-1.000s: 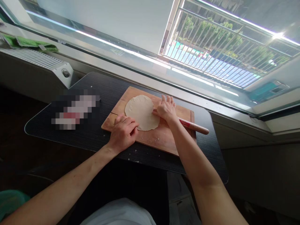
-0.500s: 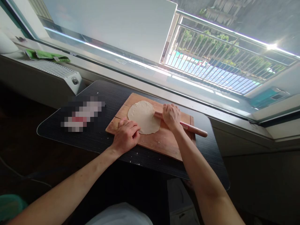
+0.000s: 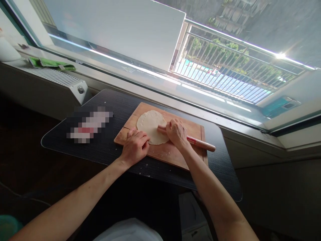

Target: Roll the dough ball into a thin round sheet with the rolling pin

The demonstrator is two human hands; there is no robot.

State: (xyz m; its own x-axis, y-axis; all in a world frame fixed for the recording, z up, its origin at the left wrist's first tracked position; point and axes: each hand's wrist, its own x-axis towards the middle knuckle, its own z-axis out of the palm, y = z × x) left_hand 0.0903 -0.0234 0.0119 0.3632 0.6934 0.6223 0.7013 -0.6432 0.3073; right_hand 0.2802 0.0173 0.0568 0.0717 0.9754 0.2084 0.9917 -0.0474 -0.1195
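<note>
A thin round sheet of dough (image 3: 149, 124) lies flat on a wooden cutting board (image 3: 173, 155). At its near left edge is my left hand (image 3: 136, 144), fingers curled together over the rim of the dough; the fingertips are partly hidden. My right hand (image 3: 177, 132) is wrapped round a wooden rolling pin (image 3: 200, 143) with a red label. The pin's left end rests over the right part of the dough, while its other end sticks out past the board's right edge.
The board sits on a dark table (image 3: 87, 100) with rounded corners and a few crumbs. On its left lies a blurred-out item (image 3: 91, 125). Behind stand a windowsill (image 3: 140, 85) and a radiator (image 3: 47, 77) with a green cloth (image 3: 52, 63).
My right hand has pushed the rolling pin left and slightly toward me, further over the dough. My left hand stays at the dough's edge. The view has shifted a little.
</note>
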